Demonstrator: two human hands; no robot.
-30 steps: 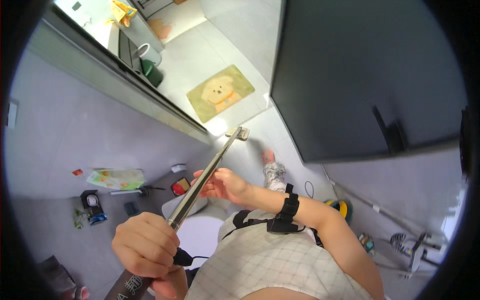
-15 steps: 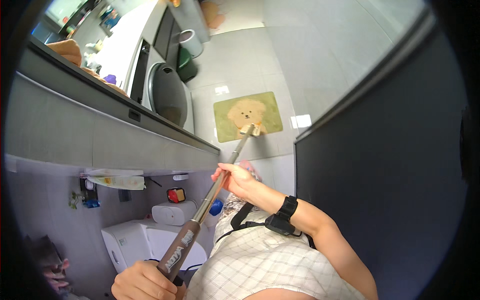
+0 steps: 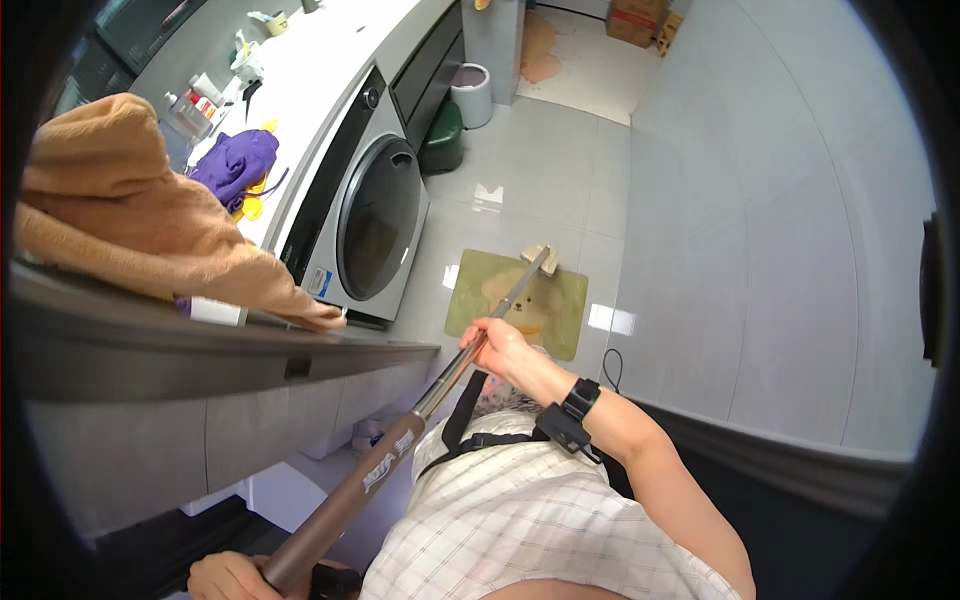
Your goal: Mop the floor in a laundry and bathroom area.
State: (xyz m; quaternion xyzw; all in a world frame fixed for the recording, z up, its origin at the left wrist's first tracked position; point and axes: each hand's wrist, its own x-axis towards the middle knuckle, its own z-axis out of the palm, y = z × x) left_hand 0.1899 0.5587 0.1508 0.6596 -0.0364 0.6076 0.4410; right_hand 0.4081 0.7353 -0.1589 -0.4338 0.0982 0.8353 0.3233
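A long mop [image 3: 385, 457] with a brown grip, a metal shaft and a small cream head slants from the lower left toward the floor. My left hand [image 3: 232, 577] is closed round the brown grip near its end, partly cut off by the lower edge. Farther down, my right hand [image 3: 497, 348] has its fingers round the metal shaft. The mop's cream head is over the far edge of a green mat [image 3: 567, 325] with a dog picture. Whether the head touches the floor, I cannot tell.
Left of the mat stands a front-loading washing machine [image 3: 375, 215] under a white counter [image 3: 325, 75]. An orange-brown towel [image 3: 150, 220] hangs at the left, near a purple cloth [image 3: 238, 165]. Beyond are a green bin [image 3: 443, 140] and a white bin [image 3: 471, 97]. A grey wall [image 3: 760, 220] runs along the right.
My view has shifted forward through the doorway, and the toilet has mostly left sight. The mop head has gone from the mat's near part to its far edge. Both hands keep their hold.
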